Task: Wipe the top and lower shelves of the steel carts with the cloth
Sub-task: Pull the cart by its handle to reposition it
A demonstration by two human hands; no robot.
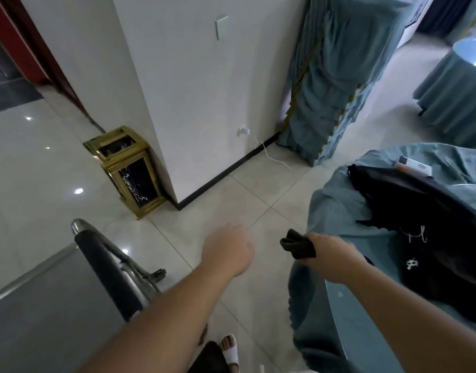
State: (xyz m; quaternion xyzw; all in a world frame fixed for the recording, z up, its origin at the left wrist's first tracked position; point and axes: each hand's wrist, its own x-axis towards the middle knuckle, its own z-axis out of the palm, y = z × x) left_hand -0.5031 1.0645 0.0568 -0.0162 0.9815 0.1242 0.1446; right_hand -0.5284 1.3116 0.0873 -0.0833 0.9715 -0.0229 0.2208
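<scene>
**Cloth in the right hand, cart at the lower left**

The right hand (329, 250) is curled round a dark, crumpled cloth (299, 244), which sticks out past the knuckles toward the left. Hand and cloth hang over the tiled floor (231, 189), just at the edge of a table draped in blue-green fabric (336, 200). The left hand (228, 250) reaches forward over the floor with its back to the camera; its fingers are folded under and out of sight, so it cannot be told whether they are closed tight, though nothing shows in it. The two hands are near each other but apart.

The steel cart (43, 305) fills the lower left corner, its flat grey top shelf bare where it shows, and its dark padded handle (105, 270) runs along the edge nearest the left forearm. Neither hand touches the cart.

On the draped table lies a black garment (420, 211) with white markings, and beyond it a small white device (414, 165). A gold-framed bin (126, 170) stands against the white pillar (191, 90), where a white cable (274, 158) trails from a low socket onto the floor. A foot in a white slipper (230, 351) shows at the bottom edge
</scene>
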